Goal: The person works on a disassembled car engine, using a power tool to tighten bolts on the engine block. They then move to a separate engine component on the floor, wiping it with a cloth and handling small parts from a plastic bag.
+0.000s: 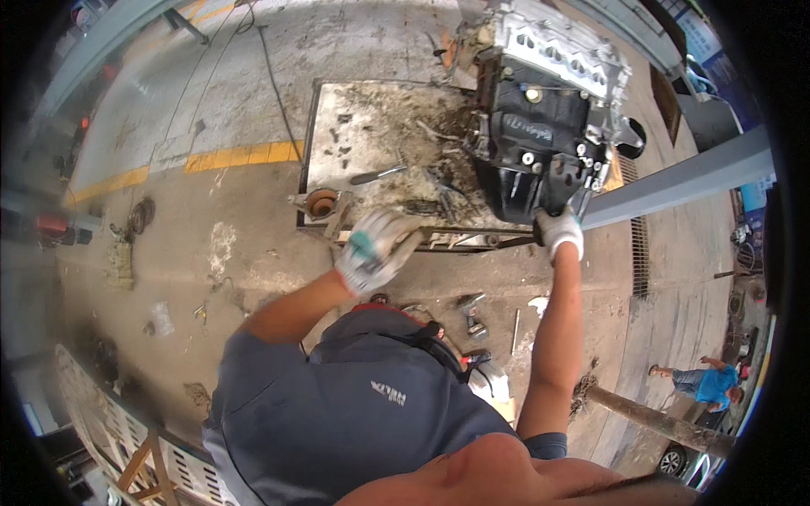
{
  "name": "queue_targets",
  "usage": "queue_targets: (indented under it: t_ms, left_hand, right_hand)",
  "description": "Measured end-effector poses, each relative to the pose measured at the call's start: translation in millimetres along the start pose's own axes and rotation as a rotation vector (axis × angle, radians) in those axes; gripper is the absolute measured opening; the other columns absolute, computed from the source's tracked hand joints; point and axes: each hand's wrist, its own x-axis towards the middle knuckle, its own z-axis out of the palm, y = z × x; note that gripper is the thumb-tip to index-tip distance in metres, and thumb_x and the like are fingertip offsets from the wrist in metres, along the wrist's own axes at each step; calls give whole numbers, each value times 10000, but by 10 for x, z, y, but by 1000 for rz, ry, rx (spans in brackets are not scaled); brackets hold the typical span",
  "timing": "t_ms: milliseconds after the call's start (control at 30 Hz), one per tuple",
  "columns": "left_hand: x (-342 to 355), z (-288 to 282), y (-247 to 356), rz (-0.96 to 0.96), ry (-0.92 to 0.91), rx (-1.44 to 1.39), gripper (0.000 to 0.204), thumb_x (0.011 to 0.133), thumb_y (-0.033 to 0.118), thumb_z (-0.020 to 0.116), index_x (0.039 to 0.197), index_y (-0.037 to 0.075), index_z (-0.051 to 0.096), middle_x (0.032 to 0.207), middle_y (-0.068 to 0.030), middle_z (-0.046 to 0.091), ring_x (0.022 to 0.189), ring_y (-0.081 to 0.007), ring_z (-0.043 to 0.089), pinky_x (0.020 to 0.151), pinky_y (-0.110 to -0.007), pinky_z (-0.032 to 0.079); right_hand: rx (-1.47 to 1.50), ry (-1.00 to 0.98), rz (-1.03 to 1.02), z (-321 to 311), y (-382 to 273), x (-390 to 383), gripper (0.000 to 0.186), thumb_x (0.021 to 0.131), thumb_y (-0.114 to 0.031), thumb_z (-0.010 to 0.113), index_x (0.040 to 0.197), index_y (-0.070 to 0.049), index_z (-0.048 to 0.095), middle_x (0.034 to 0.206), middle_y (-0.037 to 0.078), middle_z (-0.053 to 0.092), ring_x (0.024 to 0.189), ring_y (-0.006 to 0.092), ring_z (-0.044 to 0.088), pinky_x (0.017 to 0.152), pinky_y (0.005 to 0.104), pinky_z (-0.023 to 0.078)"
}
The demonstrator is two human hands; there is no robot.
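My left hand, in a white glove with a teal patch, hovers near the bench's front edge with loosely curved fingers and nothing visible in them. Beside it are a metal fitting with an orange-brown inside and a steel hand tool on the grimy bench. My right hand, also gloved, has its fingers wrapped on something dark at the lower end of the engine; the exact part is partly hidden. The engine has a silver top and black lower body, with a dark bracket just above that hand.
A grey steel beam runs right of the engine. A cordless power tool lies on the floor below the bench. A person in blue is at the lower right, near a rusty post. A slatted grey frame stands lower left.
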Motion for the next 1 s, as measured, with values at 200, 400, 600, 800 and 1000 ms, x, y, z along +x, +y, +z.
queue_targets:
  t_ms: [200,400,600,800,1000]
  left_hand:
    - [-1314,65,-351,-380,-179,78,242,939,177,649,1125,29,695,1036,-167,719,953,-357,688,836,-447,545]
    - [-1210,91,-457,-713,33,-305,283,997,163,632,1223,-8,645,1091,-139,682,990,-234,660,847,-337,522]
    - [-1394,-59,-661,-809,228,-247,380,935,247,691,1236,23,630,1174,-170,644,1114,-317,612,946,-416,482]
    - [-965,-420,-973,-419,-42,494,714,797,415,790,1354,40,548,1375,-167,528,1374,-409,406,1179,-560,275]
    - [-914,-290,-1204,-397,-260,546,616,802,451,767,1206,6,633,1343,-175,565,1397,-391,384,1221,-543,209]
  right_hand:
    - [598,-238,-16,85,198,180,459,828,-164,793,1216,24,636,1072,100,723,916,213,668,859,342,532]
    - [685,-231,-10,89,325,237,439,829,-187,801,1184,20,647,1057,91,722,896,196,654,844,338,525]
    - [739,-234,-2,107,323,221,421,841,-187,815,1175,19,662,1036,70,720,868,170,649,821,317,524]
    - [817,-224,5,118,326,181,452,858,-187,816,1221,23,648,1072,72,720,897,173,657,848,309,525]
    - [795,-226,-29,127,293,195,476,857,-216,815,1230,24,644,1073,69,718,914,173,654,869,315,518]
